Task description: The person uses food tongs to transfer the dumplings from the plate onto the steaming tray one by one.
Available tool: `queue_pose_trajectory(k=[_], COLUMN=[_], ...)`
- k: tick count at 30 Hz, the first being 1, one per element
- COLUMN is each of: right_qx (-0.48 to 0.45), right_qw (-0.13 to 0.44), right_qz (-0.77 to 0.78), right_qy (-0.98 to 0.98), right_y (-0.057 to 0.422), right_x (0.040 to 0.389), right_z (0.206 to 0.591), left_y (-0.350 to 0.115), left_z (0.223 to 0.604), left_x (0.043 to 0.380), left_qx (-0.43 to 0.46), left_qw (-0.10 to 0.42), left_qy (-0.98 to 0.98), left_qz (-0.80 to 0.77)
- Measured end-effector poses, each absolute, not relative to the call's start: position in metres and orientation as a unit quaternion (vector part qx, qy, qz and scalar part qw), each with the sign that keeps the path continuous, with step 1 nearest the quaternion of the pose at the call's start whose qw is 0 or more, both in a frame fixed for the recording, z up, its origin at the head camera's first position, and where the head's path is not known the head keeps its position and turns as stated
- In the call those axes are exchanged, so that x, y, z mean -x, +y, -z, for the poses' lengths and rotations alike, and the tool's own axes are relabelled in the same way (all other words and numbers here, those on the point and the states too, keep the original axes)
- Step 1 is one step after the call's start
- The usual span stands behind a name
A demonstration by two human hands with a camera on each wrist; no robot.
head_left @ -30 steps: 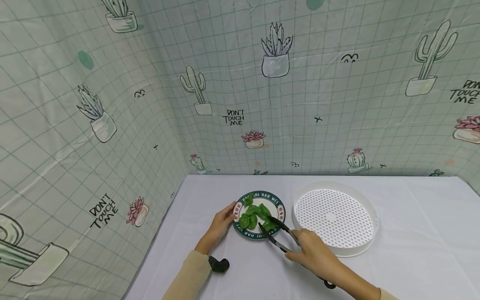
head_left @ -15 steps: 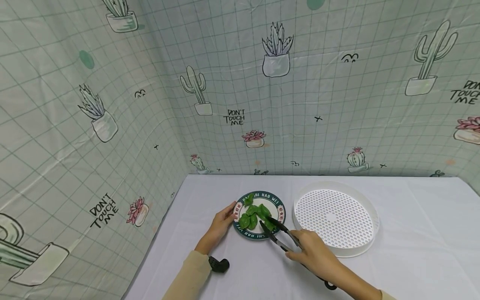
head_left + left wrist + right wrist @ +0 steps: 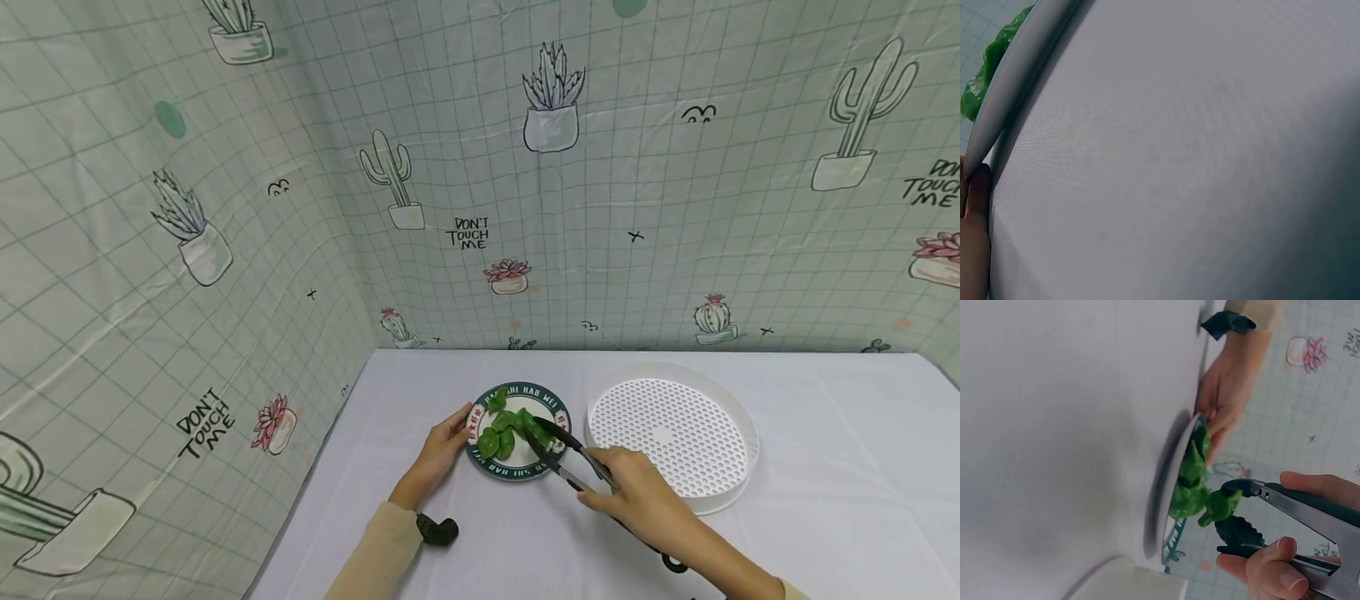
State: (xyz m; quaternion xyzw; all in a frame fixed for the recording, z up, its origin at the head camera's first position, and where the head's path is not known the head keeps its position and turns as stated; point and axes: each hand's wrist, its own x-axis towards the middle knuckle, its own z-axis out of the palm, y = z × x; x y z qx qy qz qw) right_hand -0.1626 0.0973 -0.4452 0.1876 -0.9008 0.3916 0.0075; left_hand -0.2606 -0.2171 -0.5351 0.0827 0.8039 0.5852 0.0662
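Note:
A round plate with a dark green lettered rim stands on the table, bearing several glossy green leaves. My left hand holds its left rim; the left wrist view shows fingers at the plate's edge. In my right hand is a pair of black-tipped metal tongs, reaching over the plate's right side. Between the tongs' tips, one green leaf shows in the right wrist view. Whether the tips pinch it firmly, I cannot tell.
A round white tray with a perforated bottom stands right of the plate, close to my right hand. A black strap piece hangs at my left wrist. Behind the white table hangs a cactus-print cloth.
The tongs have shifted slightly right and away from me, and their tips have drawn closer together around a leaf at the plate's right side. My left hand and the plate stay put.

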Motion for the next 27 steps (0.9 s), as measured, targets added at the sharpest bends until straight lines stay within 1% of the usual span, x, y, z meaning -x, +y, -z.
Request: queue_pose_trajectory(k=[3, 8, 14, 22, 27], right_qx=[-0.184, -0.183, -0.169, -0.159, -0.152], right_qw=[0.013, 0.040, 0.053, 0.071, 0.069], right_qz=[-0.397, -0.395, -0.375, -0.350, -0.342], right_qy=[-0.899, -0.899, -0.910, -0.921, -0.925], right_y=[0.104, 0.119, 0.141, 0.169, 0.180], right_x=[0.165, 0.170, 0.177, 0.186, 0.192], right_z=[0.442, 0.437, 0.434, 0.438, 0.445], left_y=[-0.217, -0.218, -0.218, -0.217, -0.217], left_z=[0.534, 0.535, 0.536, 0.537, 0.537], left_x=[0.260, 0.259, 0.259, 0.261, 0.260], left_qx=[-0.082, -0.089, -0.087, -0.078, -0.077], left_qw=[0.067, 0.062, 0.064, 0.066, 0.070], left_qy=[0.801, 0.800, 0.794, 0.795, 0.793], left_qz=[-0.589, -0.590, -0.598, -0.599, -0.601])
